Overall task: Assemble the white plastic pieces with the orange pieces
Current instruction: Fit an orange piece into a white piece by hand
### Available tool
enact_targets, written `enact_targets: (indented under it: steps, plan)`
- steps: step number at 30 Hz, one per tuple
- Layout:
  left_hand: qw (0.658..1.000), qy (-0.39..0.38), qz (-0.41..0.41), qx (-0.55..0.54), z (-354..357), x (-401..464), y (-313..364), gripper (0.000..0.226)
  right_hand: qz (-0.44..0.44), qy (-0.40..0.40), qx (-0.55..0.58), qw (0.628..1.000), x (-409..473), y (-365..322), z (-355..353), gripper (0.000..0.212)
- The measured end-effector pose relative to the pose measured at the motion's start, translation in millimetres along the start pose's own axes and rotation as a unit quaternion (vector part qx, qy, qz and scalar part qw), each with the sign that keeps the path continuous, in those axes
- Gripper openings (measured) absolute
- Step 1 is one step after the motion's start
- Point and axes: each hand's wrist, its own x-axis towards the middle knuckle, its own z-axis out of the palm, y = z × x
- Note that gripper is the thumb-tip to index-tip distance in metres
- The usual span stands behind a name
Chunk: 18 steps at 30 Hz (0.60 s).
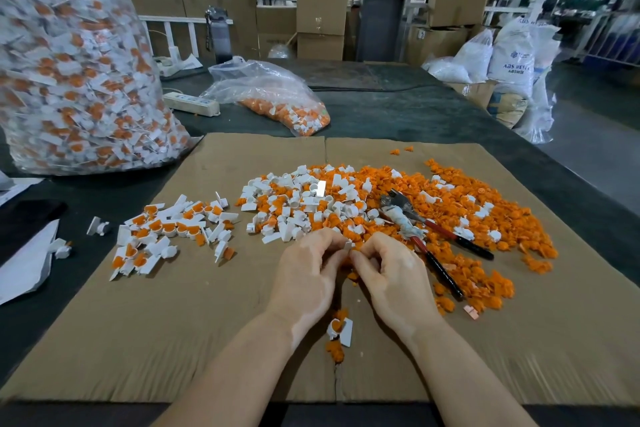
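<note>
My left hand (308,270) and my right hand (391,270) meet fingertip to fingertip over the cardboard sheet (207,322). Together they pinch a small white plastic piece (347,245); a bit of orange shows below the fingers. Just beyond lies a mixed heap of loose white pieces (294,204) and orange pieces (485,218). To the left sits a pile of joined white-and-orange pieces (166,229). One joined piece (341,329) and orange bits lie between my wrists.
Red-handled pliers (426,232) lie in the orange heap to the right of my hands. A big clear bag of joined pieces (76,73) stands at the far left, a smaller bag (277,97) and a power strip (190,104) behind the cardboard. White paper (24,263) lies at left.
</note>
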Motion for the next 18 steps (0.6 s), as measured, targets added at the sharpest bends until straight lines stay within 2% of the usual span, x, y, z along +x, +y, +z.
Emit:
enact_targets:
  steps: [6,12,18]
  plan:
    - [0.983,-0.011,-0.136,-0.125,0.1,4.3,-5.7,0.005,-0.040,0.033,0.006,0.999,2.3,-2.1,1.9,0.010]
    - [0.963,0.012,-0.176,-0.204,-0.6,5.0,-4.9,0.010,-0.058,0.068,0.003,0.996,0.8,-0.3,2.7,0.013]
    - [0.965,0.009,-0.164,-0.203,-1.6,3.9,-4.9,0.017,-0.071,0.080,-0.003,0.994,-0.2,0.0,3.3,0.015]
